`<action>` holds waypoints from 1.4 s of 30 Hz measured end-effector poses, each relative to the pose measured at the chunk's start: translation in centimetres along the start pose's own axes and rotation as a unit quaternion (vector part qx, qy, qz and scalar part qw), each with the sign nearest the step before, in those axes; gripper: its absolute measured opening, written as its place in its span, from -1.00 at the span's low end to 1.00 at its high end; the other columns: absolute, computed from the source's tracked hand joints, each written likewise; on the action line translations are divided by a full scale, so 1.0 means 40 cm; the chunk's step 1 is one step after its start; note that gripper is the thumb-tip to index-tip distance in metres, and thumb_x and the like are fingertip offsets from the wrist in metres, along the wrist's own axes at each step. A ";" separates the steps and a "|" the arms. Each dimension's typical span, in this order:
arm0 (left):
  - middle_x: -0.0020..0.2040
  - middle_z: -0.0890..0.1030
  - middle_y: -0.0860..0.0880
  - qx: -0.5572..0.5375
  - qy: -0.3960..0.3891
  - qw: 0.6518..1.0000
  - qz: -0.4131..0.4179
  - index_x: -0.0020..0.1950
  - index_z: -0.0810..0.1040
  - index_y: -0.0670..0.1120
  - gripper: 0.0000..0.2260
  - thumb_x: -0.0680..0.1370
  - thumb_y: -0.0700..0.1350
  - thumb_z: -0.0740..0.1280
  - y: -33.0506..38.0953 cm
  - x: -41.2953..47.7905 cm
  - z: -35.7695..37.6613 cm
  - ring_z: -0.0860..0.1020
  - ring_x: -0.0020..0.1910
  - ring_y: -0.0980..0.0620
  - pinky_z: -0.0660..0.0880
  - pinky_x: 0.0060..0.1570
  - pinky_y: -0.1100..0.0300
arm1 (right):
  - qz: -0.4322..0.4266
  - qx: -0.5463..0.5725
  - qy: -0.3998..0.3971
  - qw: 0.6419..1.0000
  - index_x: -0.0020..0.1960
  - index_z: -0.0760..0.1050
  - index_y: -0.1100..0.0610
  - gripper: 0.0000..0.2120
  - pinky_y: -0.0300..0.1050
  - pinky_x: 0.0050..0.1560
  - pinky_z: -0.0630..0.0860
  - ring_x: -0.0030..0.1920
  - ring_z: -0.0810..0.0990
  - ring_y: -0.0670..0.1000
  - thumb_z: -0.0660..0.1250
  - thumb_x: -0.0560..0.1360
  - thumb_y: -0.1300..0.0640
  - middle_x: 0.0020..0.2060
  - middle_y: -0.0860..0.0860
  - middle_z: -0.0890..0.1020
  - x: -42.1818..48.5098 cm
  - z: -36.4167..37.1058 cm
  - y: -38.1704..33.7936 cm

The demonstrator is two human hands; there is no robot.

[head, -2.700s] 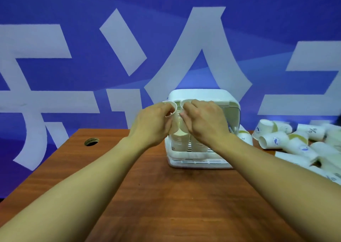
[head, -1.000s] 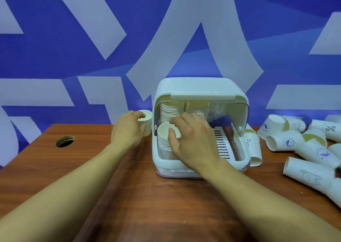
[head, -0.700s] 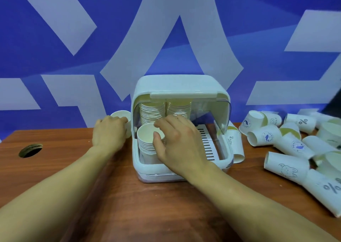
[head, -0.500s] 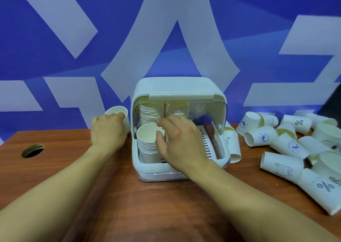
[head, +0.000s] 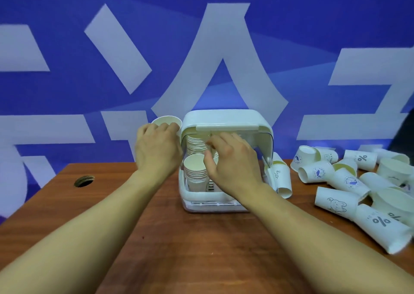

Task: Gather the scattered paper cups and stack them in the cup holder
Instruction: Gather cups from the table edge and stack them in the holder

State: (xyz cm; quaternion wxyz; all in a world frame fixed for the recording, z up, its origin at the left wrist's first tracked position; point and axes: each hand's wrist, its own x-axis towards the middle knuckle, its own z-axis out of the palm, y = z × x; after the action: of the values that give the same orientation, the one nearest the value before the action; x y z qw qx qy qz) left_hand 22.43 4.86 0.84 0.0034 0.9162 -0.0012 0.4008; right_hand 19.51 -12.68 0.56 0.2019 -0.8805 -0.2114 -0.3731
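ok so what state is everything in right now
cup holder: lid raised, front open
front stack: upright, nested, inside holder
back stack: upright, nested, taller
single cup: upright, outside holder's left side
left hand: grips single cup
right hand: reaching inside holder, grip unclear
scattered cups: on their sides, right of holder
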 end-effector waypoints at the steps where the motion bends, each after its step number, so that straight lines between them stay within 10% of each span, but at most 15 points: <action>1: -0.21 0.62 -0.07 -0.007 0.006 1.000 0.004 -0.08 0.54 -0.07 -0.90 0.50 -0.12 0.24 0.009 -0.004 -0.018 0.52 -0.19 -0.15 0.33 0.03 0.02 | 0.001 0.000 0.002 1.000 -0.02 0.60 0.11 -0.83 0.02 -0.14 0.50 -0.12 0.56 0.13 0.30 0.46 0.09 -0.16 0.02 0.63 -0.001 -0.010 -0.003; 26: -0.31 0.57 -0.10 -0.076 -0.027 0.995 0.052 -0.17 0.52 -0.09 -0.94 0.49 -0.15 0.29 0.113 -0.054 -0.011 0.47 -0.27 -0.21 0.38 -0.15 0.01 | 0.101 -0.050 0.033 0.993 -0.03 0.58 0.06 -0.87 -0.05 -0.20 0.43 -0.12 0.54 0.12 0.32 0.46 0.08 -0.16 -0.01 0.61 -0.115 -0.096 0.116; 34: -0.34 0.53 -0.06 -0.094 -0.028 0.994 0.056 -0.20 0.49 -0.07 -0.91 0.51 -0.15 0.28 0.120 -0.051 -0.006 0.43 -0.28 -0.16 0.34 -0.12 0.03 | 0.292 -0.098 -0.088 0.947 0.13 0.54 0.12 -0.77 -0.05 -0.11 0.39 0.05 0.55 0.19 0.29 0.50 0.11 0.03 0.10 0.60 -0.117 -0.058 0.363; 42: -0.31 0.55 -0.05 -0.097 -0.032 0.994 0.046 -0.13 0.54 -0.07 -0.90 0.53 -0.12 0.26 0.114 -0.039 0.013 0.44 -0.25 -0.14 0.35 -0.06 0.03 | 0.288 -0.074 -0.214 0.930 0.36 0.37 0.10 -0.52 0.00 0.07 0.47 0.21 0.50 0.17 0.35 0.46 0.12 0.25 0.11 0.52 -0.066 0.009 0.468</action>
State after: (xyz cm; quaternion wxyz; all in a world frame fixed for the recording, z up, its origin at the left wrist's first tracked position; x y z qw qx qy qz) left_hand 21.71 0.30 -0.65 0.0741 0.9226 -0.0828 0.3693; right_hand 27.86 -28.58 -5.33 0.1851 -0.9749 0.0417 -0.1163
